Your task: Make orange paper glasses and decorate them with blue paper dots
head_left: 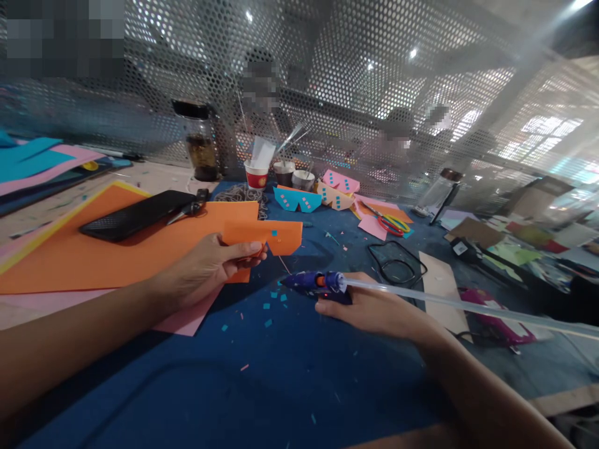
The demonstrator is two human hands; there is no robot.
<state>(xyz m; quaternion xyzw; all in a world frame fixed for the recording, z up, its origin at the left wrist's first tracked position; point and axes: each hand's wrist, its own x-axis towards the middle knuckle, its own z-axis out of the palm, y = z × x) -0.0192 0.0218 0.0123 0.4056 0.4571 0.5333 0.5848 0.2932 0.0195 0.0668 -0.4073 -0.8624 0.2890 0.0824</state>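
My left hand (229, 259) pinches an orange paper mask (286, 237) by its left part and holds it above the table. A small blue paper square (274, 233) sits on the mask. Wrapped in my right hand (358, 305) is a blue glue gun (311, 282), its tip pointing left, just below the mask. A long clear glue stick (421, 293) runs out of its back to the right. A thin strand shows between the tip and the mask. Small blue paper squares (267, 306) lie scattered on the blue table mat (262, 386) beneath.
Orange paper sheets (56, 262) with a black phone-like slab (135, 215) lie left. Blue (297, 199) and pink (340, 181) masks stand behind, near paper cups (256, 174) and scissors (390, 224). A magenta glue gun (498, 318) lies right. A perforated metal screen (304, 93) closes the back.
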